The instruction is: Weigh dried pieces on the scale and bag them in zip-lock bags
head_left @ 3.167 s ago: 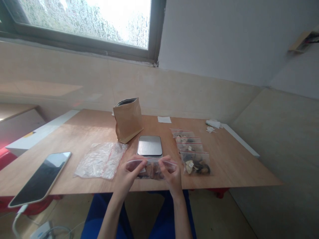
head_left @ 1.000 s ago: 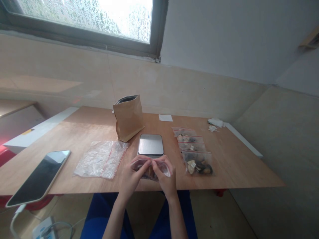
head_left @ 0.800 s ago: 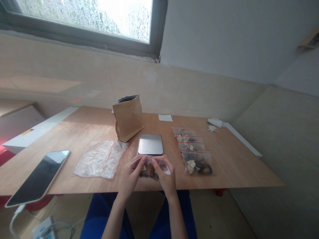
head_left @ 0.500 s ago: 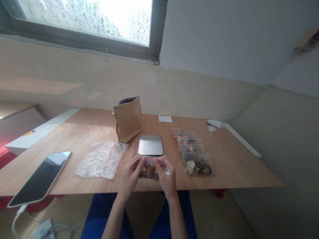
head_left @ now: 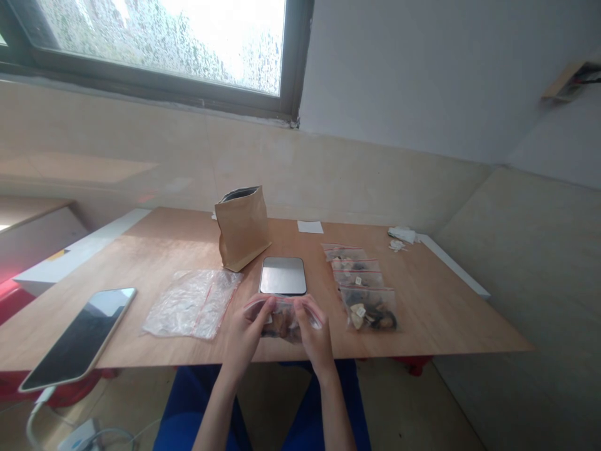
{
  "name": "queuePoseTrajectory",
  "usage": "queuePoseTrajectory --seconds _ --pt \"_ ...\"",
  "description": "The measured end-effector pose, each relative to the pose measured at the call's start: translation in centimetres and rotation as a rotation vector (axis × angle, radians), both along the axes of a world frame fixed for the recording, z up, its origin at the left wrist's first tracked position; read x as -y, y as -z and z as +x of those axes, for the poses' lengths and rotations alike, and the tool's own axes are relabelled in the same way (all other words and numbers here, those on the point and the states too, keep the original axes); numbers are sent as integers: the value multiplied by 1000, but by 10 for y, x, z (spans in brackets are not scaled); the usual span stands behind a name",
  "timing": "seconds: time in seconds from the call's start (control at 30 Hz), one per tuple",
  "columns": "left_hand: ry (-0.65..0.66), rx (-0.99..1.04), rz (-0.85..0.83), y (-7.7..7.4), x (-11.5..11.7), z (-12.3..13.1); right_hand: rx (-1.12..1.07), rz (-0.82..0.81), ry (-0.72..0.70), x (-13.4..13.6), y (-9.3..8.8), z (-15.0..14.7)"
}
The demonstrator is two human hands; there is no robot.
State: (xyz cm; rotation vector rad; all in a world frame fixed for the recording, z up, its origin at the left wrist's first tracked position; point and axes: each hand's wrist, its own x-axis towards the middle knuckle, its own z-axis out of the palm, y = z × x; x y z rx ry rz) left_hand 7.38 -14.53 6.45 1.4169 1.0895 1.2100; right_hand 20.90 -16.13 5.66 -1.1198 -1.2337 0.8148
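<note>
Between my two hands is a clear zip bag (head_left: 285, 327) with a red seal line and brown dried pieces inside, near the table's front edge. My left hand (head_left: 248, 329) pinches its top edge on the left, thumb over the seal. Gripping the right part of the same edge is my right hand (head_left: 312, 329). Just beyond the bag lies a flat silver scale (head_left: 282, 275). Right of my hands is a filled zip bag (head_left: 373, 310) with dark and pale dried pieces and a small white label; more filled zip bags (head_left: 352, 266) overlap behind it.
A brown paper pouch (head_left: 243, 227) stands with its top open behind the scale. Clear plastic bags (head_left: 192, 304) lie to the left, and a phone (head_left: 79, 338) on a cable overhangs the front edge. A white card (head_left: 310, 227) and crumpled white scraps (head_left: 401, 235) lie at the back.
My right thumb has shifted slightly right along the bag's top edge. Both hands still grip the bag. The camera view has tilted a little.
</note>
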Motion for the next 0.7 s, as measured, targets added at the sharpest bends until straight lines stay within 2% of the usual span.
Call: queuePoseTrajectory --seconds 0.13,0.37,0.57,0.7 --pt "-34 -18 -12 1 0 0 -62 -51 33 -1 2 1" --pt "-35 19 -48 1 1 2 -48 -20 91 0 2 2" --pt "-217 -65 -70 2 0 -2 -53 -71 89 0 0 2" --pt "-223 -70 -51 -1 1 -2 -55 -103 168 -1 0 3"
